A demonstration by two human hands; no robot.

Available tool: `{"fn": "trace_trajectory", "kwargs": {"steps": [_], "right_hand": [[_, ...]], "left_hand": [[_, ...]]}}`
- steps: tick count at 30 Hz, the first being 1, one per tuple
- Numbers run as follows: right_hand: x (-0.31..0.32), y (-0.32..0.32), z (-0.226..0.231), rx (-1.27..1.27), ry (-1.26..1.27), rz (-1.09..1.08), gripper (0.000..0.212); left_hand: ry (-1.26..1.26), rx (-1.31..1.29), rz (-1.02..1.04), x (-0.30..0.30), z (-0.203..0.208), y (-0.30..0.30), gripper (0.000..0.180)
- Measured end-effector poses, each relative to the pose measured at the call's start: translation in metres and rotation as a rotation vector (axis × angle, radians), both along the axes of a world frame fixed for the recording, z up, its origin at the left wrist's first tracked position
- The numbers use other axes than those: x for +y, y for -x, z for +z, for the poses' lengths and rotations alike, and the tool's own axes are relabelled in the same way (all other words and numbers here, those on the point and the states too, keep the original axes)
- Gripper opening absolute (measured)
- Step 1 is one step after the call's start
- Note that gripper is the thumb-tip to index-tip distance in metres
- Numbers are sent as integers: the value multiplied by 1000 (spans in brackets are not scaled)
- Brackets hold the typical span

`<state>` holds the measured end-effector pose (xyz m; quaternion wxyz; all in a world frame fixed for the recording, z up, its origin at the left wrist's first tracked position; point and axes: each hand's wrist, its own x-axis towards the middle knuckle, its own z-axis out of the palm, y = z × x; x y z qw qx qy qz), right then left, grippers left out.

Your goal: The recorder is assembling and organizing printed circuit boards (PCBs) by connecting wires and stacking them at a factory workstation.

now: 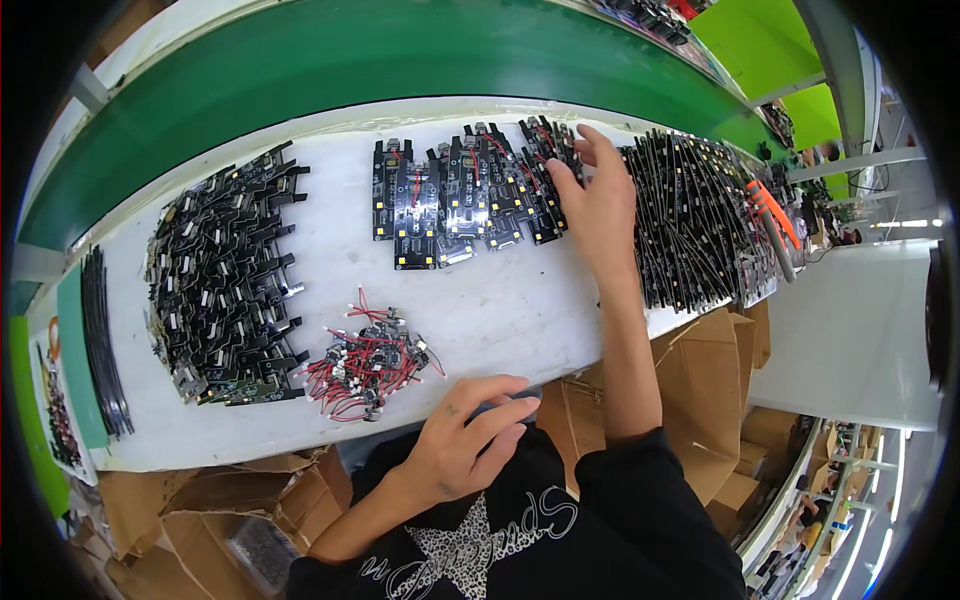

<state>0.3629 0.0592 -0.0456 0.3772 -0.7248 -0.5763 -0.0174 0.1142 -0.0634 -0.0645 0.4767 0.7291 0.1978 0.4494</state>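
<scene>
- On the surface [500,325]: black board row [465,200], long axes running near-to-far, left of right hand [603,195], fingers parted.
- Left hand [462,440]: farther; grip unclear.

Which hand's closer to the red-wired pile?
Left. The left hand is close by, lower right of the red-wired pile; the right hand is farther off, by the middle boards.

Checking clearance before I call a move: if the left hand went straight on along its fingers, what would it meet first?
The left hand would probably meet the right forearm first; depth is unclear, so it might pass underneath.
</scene>
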Motion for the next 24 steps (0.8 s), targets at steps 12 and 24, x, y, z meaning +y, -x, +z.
{"fn": "trace_trajectory", "kwargs": {"steps": [12,24], "right_hand": [[-2,2,22,149,211,-130,55],[-38,5,24,305,314,35,48]], "left_hand": [[31,-28,-32,-1,-5,3,34],[25,-31,-27,-1,-7,2,35]]}}
